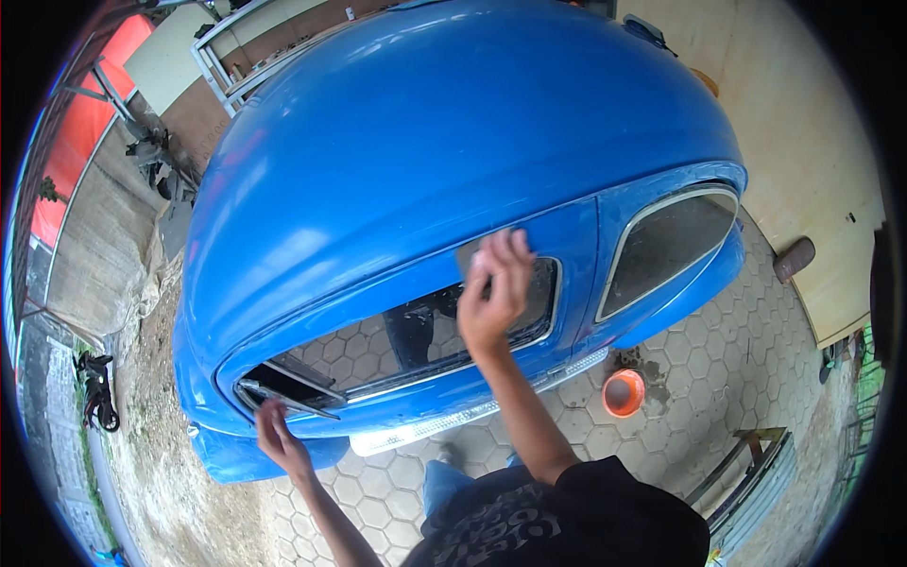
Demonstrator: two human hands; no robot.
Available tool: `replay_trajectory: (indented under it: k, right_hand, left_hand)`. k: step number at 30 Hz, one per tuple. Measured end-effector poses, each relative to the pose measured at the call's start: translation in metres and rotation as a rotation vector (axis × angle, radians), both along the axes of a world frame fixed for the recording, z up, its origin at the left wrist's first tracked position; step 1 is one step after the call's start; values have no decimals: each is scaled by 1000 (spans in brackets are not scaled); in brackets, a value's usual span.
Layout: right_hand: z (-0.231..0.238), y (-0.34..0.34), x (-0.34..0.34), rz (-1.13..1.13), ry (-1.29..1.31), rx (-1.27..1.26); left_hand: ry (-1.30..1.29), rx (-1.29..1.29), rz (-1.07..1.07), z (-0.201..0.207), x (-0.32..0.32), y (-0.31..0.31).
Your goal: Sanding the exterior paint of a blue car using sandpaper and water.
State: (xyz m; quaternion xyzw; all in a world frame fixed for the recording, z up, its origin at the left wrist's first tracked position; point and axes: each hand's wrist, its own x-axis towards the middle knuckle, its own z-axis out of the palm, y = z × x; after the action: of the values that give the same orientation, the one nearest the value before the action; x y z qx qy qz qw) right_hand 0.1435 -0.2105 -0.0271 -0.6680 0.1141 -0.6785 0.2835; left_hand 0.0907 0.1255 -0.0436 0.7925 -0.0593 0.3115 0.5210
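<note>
On the near side of the blue car, just above the door window, the right hand is holding a flat greyish piece, its blurred fingers bending over it. Farther left, the left hand is reaching to the small tilted vent window, its fingers standing close together; whether they are gripping anything, I cannot tell. The car is filling the middle of the scene, and an orange bucket is standing on the paving at near right.
</note>
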Motion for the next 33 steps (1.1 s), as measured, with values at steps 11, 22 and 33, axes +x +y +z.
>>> replay_trajectory:
  k: [11, 22, 33]
  right_hand:
    - [13, -13, -10, -219, 69, 15]
    - [13, 14, -18, -306, 155, -115]
    - [6, 35, -22, -308, 244, -188]
  left_hand:
    - [-555, 710, -123, 87, 109, -49]
    - [-593, 590, -235, 79, 117, -34]
    - [-597, 545, -291, 80, 117, -34]
